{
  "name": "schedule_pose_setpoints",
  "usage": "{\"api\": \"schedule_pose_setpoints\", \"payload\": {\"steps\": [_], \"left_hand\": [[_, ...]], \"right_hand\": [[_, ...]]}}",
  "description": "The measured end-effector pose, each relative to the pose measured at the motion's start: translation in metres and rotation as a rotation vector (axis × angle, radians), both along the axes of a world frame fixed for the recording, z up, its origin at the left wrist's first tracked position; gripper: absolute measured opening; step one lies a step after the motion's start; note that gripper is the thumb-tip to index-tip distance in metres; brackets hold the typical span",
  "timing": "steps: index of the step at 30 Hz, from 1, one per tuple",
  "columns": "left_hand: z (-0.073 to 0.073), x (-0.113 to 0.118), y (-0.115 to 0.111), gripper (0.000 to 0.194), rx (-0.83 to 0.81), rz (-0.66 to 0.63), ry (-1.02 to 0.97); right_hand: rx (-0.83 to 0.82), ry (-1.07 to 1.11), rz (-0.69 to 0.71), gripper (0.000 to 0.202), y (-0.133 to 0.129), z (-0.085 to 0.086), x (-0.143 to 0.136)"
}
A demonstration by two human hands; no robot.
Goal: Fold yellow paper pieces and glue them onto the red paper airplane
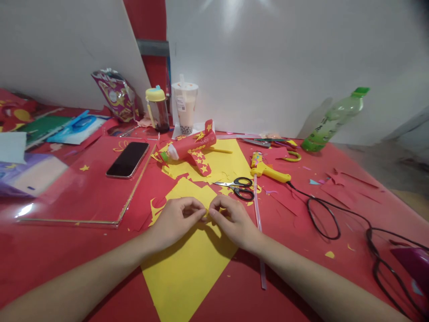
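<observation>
The clearest text stands on the plane (187,147), at the middle far side: "MADE" in pale capitals on its red body, followed by a shorter word too faint to read surely. Behind it, the cup (189,105) bears a white label (181,103) with tiny print and a small dark square that looks like a code; the print is too small to make out. On the far right, dark characters run along the side of the tilted green bottle (331,120), too blurred to read. On the far left, the snack bag (115,96) has big pale lettering along its top and a round pale emblem, both illegible.
</observation>
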State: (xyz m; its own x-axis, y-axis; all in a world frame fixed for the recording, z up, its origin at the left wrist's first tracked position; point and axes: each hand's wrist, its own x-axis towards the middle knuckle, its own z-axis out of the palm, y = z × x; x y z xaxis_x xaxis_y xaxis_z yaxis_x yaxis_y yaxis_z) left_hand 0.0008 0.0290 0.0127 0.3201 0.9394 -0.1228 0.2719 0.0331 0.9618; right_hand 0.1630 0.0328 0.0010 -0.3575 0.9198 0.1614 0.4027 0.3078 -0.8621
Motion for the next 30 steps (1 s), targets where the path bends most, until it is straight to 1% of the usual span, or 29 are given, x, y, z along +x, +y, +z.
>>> {"api": "schedule_pose_setpoints", "payload": {"steps": [3, 7, 11, 14, 17, 19, 22, 25, 27, 30], "left_hand": [[-0.004, 0.001, -0.001, 0.014, 0.003, 0.033, -0.053], [-0.006, 0.002, -0.002, 0.015, -0.027, -0.004, -0.092], [-0.003, 0.002, -0.003, 0.016, -0.036, -0.042, -0.027], [0.002, 0.001, -0.003, 0.016, 0.047, -0.105, 0.080], [0.005, -0.002, -0.002, 0.016, 0.192, -0.190, 0.196], [0.006, -0.004, -0.001, 0.018, 0.292, -0.209, 0.280], [0.007, -0.004, -0.001, 0.018, 0.371, -0.161, 0.333], [0.007, -0.002, -0.002, 0.018, 0.404, -0.043, 0.289], [0.007, -0.001, -0.002, 0.019, 0.392, 0.016, 0.244], [0.007, 0.000, -0.002, 0.020, 0.305, 0.049, 0.165]], "right_hand": [[-0.020, 0.037, 0.008, 0.014, 0.001, 0.000, 0.000], [0.003, 0.096, -0.001, 0.011, 0.000, -0.001, 0.000], [-0.009, 0.116, -0.010, 0.009, -0.003, -0.004, 0.000], [-0.002, 0.079, 0.048, 0.008, -0.004, -0.004, 0.001], [0.063, -0.004, 0.109, 0.010, -0.002, -0.003, 0.003], [0.094, -0.030, 0.131, 0.010, -0.001, -0.003, 0.003], [0.068, 0.001, 0.111, 0.010, -0.001, -0.003, 0.002], [-0.023, 0.036, 0.083, 0.010, -0.003, -0.004, 0.000], [-0.060, 0.041, 0.081, 0.012, -0.003, -0.005, 0.000], [-0.070, 0.070, 0.061, 0.012, -0.002, -0.006, 0.000]]}}
